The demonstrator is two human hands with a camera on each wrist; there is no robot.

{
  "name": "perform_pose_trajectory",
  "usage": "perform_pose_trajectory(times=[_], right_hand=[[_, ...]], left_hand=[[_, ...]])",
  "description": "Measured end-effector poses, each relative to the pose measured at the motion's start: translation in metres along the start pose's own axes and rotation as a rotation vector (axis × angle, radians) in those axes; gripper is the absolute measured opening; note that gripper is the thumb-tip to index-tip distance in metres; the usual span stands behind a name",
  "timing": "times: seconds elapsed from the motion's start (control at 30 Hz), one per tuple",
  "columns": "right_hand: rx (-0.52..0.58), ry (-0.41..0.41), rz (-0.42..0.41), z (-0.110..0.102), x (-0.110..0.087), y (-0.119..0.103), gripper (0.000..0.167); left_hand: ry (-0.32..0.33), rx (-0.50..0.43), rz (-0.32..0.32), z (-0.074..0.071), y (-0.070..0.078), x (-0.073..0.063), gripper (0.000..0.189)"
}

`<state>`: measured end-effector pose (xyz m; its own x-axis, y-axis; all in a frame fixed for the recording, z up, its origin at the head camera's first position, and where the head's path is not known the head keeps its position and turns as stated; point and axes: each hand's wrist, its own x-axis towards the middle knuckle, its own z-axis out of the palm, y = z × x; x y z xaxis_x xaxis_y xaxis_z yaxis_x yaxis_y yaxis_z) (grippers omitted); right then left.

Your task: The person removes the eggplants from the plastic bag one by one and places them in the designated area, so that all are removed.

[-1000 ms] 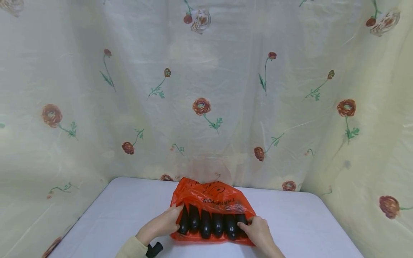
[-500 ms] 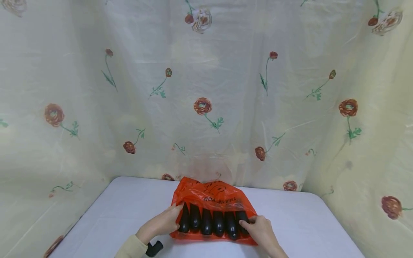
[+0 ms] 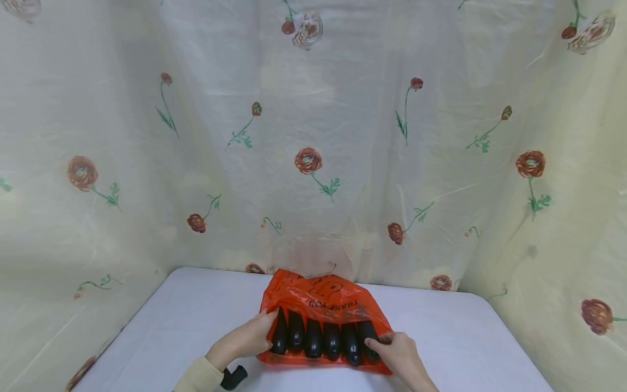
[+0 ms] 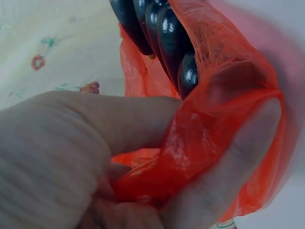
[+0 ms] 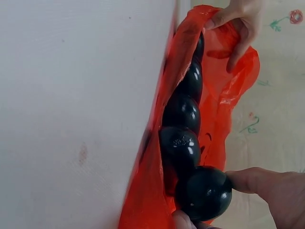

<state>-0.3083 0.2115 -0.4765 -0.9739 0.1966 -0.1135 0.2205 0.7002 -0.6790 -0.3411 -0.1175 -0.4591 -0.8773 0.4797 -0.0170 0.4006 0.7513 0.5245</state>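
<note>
A red plastic bag (image 3: 328, 294) with black print lies on the table, its mouth toward me. Several dark, glossy eggplants (image 3: 313, 340) lie side by side in its opening. My left hand (image 3: 250, 335) holds the bag's left edge; in the left wrist view, red film (image 4: 195, 143) is bunched between thumb and fingers. At the right end, my right hand (image 3: 399, 354) grips the outermost eggplant (image 3: 366, 331). The right wrist view shows that eggplant's round end (image 5: 204, 193) between finger and thumb, beside the other eggplants. Their far ends are hidden under the bag's upper layer.
The bag rests on a white table (image 3: 206, 305) with rounded back corners. A flower-printed curtain (image 3: 343, 179) hangs behind and at both sides. Below my left sleeve (image 3: 200, 375) a small black device (image 3: 234, 377) sits at the wrist.
My right hand and the outermost eggplant have shifted slightly to the right. The left hand keeps its hold on the bag's edge.
</note>
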Motion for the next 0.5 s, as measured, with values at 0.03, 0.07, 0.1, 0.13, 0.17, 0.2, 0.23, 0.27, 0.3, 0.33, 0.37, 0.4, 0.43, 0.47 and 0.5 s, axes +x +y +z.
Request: perform_pose_trajectory(times=[0.03,0.07,0.1,0.13,0.17,0.2,0.23,0.27,0.3,0.33,0.37,0.4,0.43,0.47,0.5], right_hand=[[0.002,-0.003,0.003,-0.0007,-0.0007,0.0011,0.054],[0.007,-0.01,0.01,-0.0016,-0.0015,0.0019,0.055],[0.012,-0.017,0.011,-0.0022,-0.0022,0.003,0.055],[0.014,-0.025,0.012,-0.0028,-0.0029,0.0037,0.056],[0.022,-0.032,0.018,-0.0034,-0.0035,0.0044,0.055],[0.029,-0.038,0.025,-0.0041,-0.0041,0.0046,0.056],[0.038,-0.045,0.032,-0.0048,-0.0048,0.0044,0.056],[0.045,-0.05,0.036,-0.0056,-0.0054,0.004,0.056],[0.05,-0.055,0.04,-0.0063,-0.006,0.0035,0.056],[0.057,-0.06,0.048,-0.007,-0.0066,0.0028,0.056],[0.064,-0.062,0.052,-0.0077,-0.0071,0.0022,0.056],[0.067,-0.066,0.054,-0.0083,-0.008,0.0013,0.056],[0.068,-0.071,0.055,-0.0089,-0.0088,0.0006,0.056],[0.067,-0.075,0.053,-0.0093,-0.0096,0.0,0.056],[0.065,-0.081,0.052,-0.0096,-0.0104,-0.0005,0.056]], left_hand=[[-0.003,-0.003,-0.006,0.0,0.0002,0.0001,0.074],[-0.007,-0.006,-0.012,0.0001,0.0003,0.0003,0.074],[-0.009,-0.007,-0.018,0.0002,0.0005,0.0003,0.074],[-0.01,-0.006,-0.025,0.0004,0.0006,0.0005,0.074],[-0.011,-0.005,-0.029,0.0006,0.0007,0.0005,0.073],[-0.012,-0.003,-0.033,0.0008,0.0007,0.0008,0.073],[-0.013,-0.002,-0.037,0.001,0.0006,0.0011,0.073],[-0.014,0.001,-0.038,0.0011,0.0007,0.0012,0.073],[-0.015,-0.001,-0.039,0.0011,0.0006,0.0012,0.073],[-0.017,-0.002,-0.037,0.0015,0.0004,0.0014,0.074],[-0.018,-0.003,-0.034,0.0015,0.0004,0.0013,0.074],[-0.018,-0.003,-0.032,0.0017,0.0002,0.0014,0.075],[-0.018,-0.006,-0.027,0.0019,0.0002,0.0014,0.075],[-0.017,-0.008,-0.022,0.0019,0.0002,0.0012,0.075],[-0.014,-0.008,-0.018,0.0018,0.0003,0.0011,0.075]])
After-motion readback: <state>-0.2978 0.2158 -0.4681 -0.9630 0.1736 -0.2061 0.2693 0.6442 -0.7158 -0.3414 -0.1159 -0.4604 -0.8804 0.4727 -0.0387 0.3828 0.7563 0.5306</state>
